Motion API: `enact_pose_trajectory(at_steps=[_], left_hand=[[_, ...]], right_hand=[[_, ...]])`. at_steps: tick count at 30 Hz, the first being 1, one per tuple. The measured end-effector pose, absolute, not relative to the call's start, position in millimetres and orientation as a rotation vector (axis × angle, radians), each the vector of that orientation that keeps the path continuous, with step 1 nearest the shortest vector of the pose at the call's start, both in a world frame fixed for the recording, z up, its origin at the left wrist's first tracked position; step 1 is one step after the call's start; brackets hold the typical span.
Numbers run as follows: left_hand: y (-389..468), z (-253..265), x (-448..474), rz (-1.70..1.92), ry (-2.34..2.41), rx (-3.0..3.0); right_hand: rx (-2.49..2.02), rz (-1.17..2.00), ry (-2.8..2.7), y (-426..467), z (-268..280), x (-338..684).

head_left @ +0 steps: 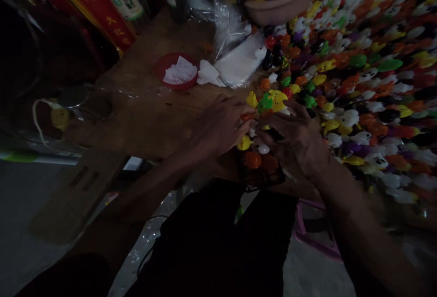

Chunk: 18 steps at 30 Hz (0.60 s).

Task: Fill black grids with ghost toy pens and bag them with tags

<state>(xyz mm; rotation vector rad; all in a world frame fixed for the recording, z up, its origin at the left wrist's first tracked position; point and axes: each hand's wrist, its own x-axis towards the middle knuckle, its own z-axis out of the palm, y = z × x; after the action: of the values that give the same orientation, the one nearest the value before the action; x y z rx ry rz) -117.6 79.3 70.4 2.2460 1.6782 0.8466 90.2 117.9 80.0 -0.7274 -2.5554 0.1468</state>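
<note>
My left hand (221,124) reaches in from the left over a cluster of small plastic figures, its fingers curled around an orange figure (247,116). Opposite it, my right hand (298,138) bends its fingers down into the same cluster; what they grip is hidden and dark. Between and behind the hands show a green figure (265,103) and a yellow figure (278,99). Closer to my body are a yellow figure (244,143), a white one (262,147) and a round orange one (251,160). A black tray (264,178) lies under the nearest figures at the table edge.
Many colourful figures (368,124) cover the right side. On the wooden table (146,119) stand a red bowl (194,81) of paper slips and a clear plastic bag (239,62). A pink basin (276,10) stands behind; a pink stool (316,242) is below.
</note>
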Motion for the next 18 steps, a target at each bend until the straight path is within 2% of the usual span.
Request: enact_pose_trajectory(at_steps=[5,12,18], left_hand=[[79,78,-110,0.644,1.682,2.241],[87,75,-115,0.542,1.762,2.158],[93,65,-118,0.588,1.763,2.216]], right_hand=[[-0.892,0.135,-2.369,118,98,91],[-0.652,0.378,-2.43,114,88,100],[-0.648,0.104,-2.497,113,103,106]])
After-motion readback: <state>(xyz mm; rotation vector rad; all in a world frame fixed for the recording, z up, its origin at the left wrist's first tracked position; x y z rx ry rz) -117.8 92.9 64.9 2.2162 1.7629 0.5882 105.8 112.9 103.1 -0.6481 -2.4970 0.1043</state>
